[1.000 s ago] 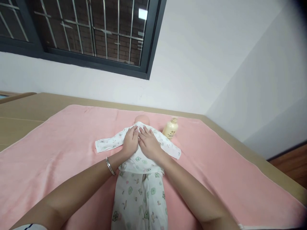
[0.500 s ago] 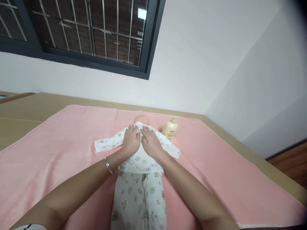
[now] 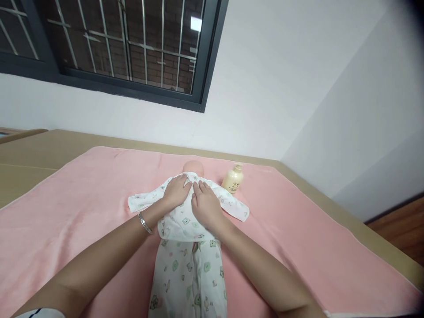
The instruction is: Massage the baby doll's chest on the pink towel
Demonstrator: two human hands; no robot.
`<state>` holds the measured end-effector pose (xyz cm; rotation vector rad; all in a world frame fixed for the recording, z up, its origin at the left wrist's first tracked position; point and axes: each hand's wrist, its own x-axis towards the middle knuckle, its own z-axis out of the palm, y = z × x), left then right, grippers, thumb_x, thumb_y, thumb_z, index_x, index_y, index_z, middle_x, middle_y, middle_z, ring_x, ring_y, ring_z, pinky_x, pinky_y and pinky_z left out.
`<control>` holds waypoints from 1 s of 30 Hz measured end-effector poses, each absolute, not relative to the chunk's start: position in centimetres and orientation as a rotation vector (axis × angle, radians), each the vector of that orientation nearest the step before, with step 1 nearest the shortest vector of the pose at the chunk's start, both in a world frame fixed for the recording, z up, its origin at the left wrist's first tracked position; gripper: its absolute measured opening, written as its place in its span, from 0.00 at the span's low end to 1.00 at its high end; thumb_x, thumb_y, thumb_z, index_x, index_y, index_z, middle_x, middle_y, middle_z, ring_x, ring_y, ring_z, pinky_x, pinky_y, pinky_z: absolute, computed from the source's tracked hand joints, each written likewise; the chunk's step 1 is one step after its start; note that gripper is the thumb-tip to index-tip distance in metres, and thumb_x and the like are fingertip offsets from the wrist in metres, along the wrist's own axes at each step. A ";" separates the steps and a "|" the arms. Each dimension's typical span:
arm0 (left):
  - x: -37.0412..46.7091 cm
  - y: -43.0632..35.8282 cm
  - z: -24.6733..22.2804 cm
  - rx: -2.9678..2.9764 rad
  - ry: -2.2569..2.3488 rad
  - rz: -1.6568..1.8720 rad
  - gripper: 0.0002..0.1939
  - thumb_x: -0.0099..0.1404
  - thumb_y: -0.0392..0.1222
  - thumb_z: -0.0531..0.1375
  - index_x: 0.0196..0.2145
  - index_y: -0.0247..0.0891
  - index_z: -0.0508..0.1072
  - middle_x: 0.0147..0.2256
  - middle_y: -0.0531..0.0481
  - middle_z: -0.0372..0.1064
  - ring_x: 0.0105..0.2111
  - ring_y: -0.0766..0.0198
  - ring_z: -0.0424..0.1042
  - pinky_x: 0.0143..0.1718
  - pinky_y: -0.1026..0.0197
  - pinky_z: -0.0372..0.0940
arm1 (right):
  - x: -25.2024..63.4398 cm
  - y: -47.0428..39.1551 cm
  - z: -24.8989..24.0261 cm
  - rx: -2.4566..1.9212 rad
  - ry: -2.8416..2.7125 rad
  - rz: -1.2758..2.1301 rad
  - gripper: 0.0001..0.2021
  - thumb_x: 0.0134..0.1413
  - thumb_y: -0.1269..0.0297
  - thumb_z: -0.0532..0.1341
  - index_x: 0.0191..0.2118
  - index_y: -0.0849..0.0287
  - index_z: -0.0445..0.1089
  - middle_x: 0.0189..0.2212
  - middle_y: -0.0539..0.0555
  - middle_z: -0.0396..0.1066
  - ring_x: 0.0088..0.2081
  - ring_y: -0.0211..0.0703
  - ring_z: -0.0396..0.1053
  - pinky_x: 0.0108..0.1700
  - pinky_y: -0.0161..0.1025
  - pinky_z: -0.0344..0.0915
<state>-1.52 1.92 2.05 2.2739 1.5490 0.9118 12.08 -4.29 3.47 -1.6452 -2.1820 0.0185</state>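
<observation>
A baby doll in a white printed top [image 3: 183, 225] and matching trousers [image 3: 185, 269] lies stretched out in front of me, its sleeves spread to the sides. Its bald head [image 3: 193, 167] points away; no face shows. On the upper left of the doll's top rests my left hand [image 3: 177, 191], open, its fingers angled to the right by the collar. My right hand [image 3: 206, 204] lies open on the upper right of the top, fingers together and pointing at the collar. A silver bangle [image 3: 145, 223] circles my left wrist.
A pale yellow bottle [image 3: 232, 180] stands beyond the doll's right-hand sleeve. Under everything spreads a pink blanket [image 3: 102, 190] on a tan surface [image 3: 29, 150]. Behind are a white wall [image 3: 245, 110] and a dark-framed window [image 3: 132, 90] with bars.
My left hand has turned, its fingers now slanting right near the collar. My right hand has slid slightly down the top. The doll's lower body has shifted slightly left in view.
</observation>
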 end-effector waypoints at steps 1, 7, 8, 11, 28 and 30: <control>-1.4 1.7 2.0 2.305 1.581 0.911 0.23 0.72 0.42 0.45 0.54 0.27 0.70 0.57 0.31 0.69 0.58 0.46 0.67 0.61 0.46 0.59 | 12.2 -4.1 3.6 -1.632 -2.176 0.044 0.25 0.68 0.64 0.48 0.66 0.68 0.60 0.66 0.67 0.57 0.69 0.56 0.52 0.69 0.52 0.48; 0.4 -0.9 1.3 2.469 1.751 0.887 0.24 0.72 0.38 0.45 0.59 0.23 0.66 0.60 0.30 0.65 0.62 0.44 0.62 0.62 0.45 0.56 | 14.8 -0.5 3.4 -1.601 -2.124 0.255 0.24 0.71 0.58 0.46 0.64 0.64 0.62 0.67 0.63 0.57 0.69 0.52 0.51 0.70 0.53 0.46; 0.5 -1.1 1.4 2.474 1.759 0.875 0.24 0.72 0.38 0.46 0.59 0.24 0.66 0.60 0.31 0.65 0.62 0.44 0.62 0.62 0.45 0.56 | 15.0 -0.3 3.3 -1.609 -2.123 0.247 0.24 0.71 0.58 0.46 0.64 0.64 0.62 0.67 0.63 0.57 0.69 0.52 0.51 0.70 0.54 0.45; 0.1 -0.8 2.0 2.476 1.737 0.814 0.23 0.72 0.38 0.46 0.58 0.26 0.68 0.60 0.33 0.66 0.62 0.47 0.63 0.63 0.48 0.57 | 14.4 -0.9 3.3 -1.658 -2.111 0.166 0.25 0.71 0.61 0.46 0.65 0.68 0.60 0.66 0.66 0.58 0.69 0.54 0.52 0.70 0.54 0.45; 0.6 -1.7 1.3 2.597 1.700 0.929 0.21 0.71 0.37 0.47 0.56 0.23 0.68 0.56 0.29 0.68 0.58 0.46 0.66 0.62 0.48 0.57 | 14.6 -0.6 3.6 -1.602 -2.127 0.170 0.21 0.70 0.63 0.47 0.61 0.62 0.65 0.64 0.63 0.62 0.67 0.53 0.55 0.68 0.54 0.49; 0.2 -1.2 1.9 2.529 1.671 0.911 0.21 0.71 0.38 0.48 0.55 0.24 0.69 0.56 0.30 0.68 0.58 0.46 0.66 0.61 0.48 0.58 | 13.9 -1.7 3.7 -1.671 -2.118 0.082 0.22 0.70 0.64 0.46 0.63 0.65 0.63 0.63 0.65 0.62 0.66 0.56 0.56 0.67 0.56 0.50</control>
